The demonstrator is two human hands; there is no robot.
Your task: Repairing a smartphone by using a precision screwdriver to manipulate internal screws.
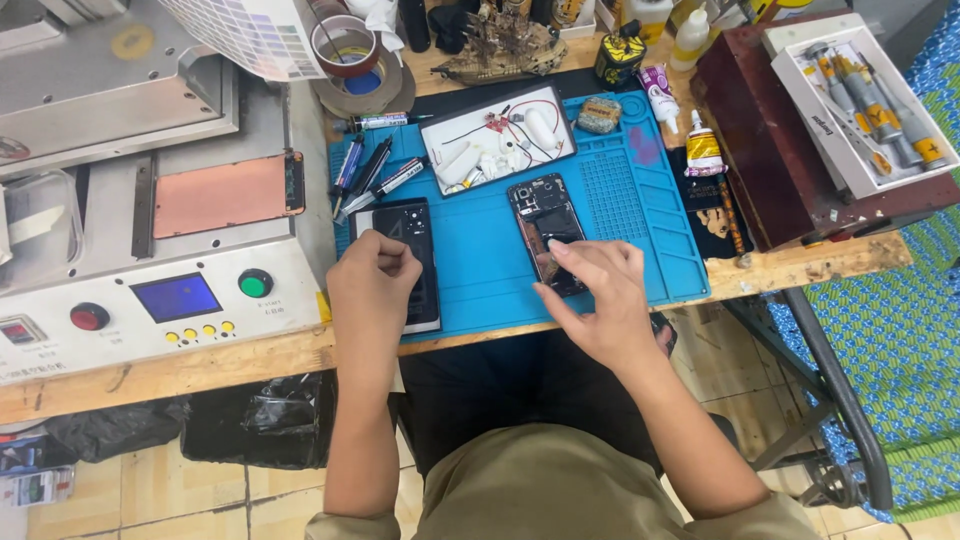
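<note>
The grey metal bench machine (150, 200) crowds the wooden table's (800, 268) left end, and a dark red box (770, 130) walls the right. Between them the blue silicone work mat (640, 220) reaches almost to the front edge, with bare mat between the two phones. The right hand (595, 300) presses curled fingertips onto the opened black phone (545, 225) at mat centre, pinching something too small to tell. The left hand (372, 285), loosely clenched, rests on the black screen panel (415, 250). A yellow-labelled glue tube (703, 148) lies on the mat's right edge.

Phone-repair workshop (blue repair mat (640, 200); tools)
</note>
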